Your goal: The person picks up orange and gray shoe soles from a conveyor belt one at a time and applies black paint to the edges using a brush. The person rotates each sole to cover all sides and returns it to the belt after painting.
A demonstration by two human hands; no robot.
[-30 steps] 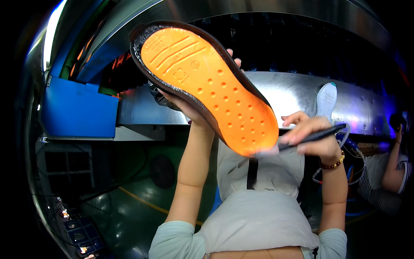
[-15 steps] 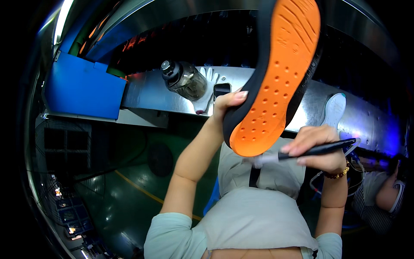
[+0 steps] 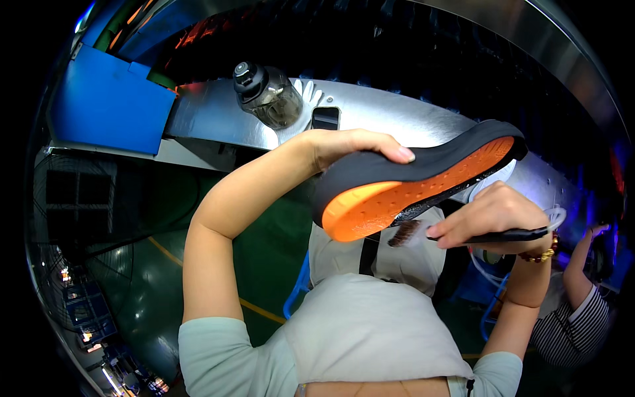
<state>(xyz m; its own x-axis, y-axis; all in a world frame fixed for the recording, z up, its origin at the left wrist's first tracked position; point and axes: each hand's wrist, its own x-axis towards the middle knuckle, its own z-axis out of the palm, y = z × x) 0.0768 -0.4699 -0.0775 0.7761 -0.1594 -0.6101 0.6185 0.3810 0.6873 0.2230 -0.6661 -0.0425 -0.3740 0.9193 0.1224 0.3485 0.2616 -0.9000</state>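
Observation:
My left hand (image 3: 370,144) grips a black shoe sole (image 3: 423,169) with an orange face, its thumb lying along the upper black sidewall. The sole is tilted, with its heel end low at the left and the other end raised to the right. A wet-looking sheen shows along its lower black rim. In my right hand (image 3: 497,215) is a brush (image 3: 506,236) with a black handle, a white tube at the handle's end, and dark bristles pointing left. The bristles are just below the sole's lower edge; whether they touch it I cannot tell.
On the metal bench (image 3: 390,112) stand a dark bottle (image 3: 276,102), a white glove (image 3: 308,99) and a phone (image 3: 325,118). A pale sole (image 3: 493,180) lies partly hidden behind my right hand. At left is a blue box (image 3: 109,99); another person (image 3: 575,324) is at far right.
The sole has swung down from nearly upright to a slant toward the right, its orange face turned more downward. My left forearm has risen, and the brush now sits below the sole's rim.

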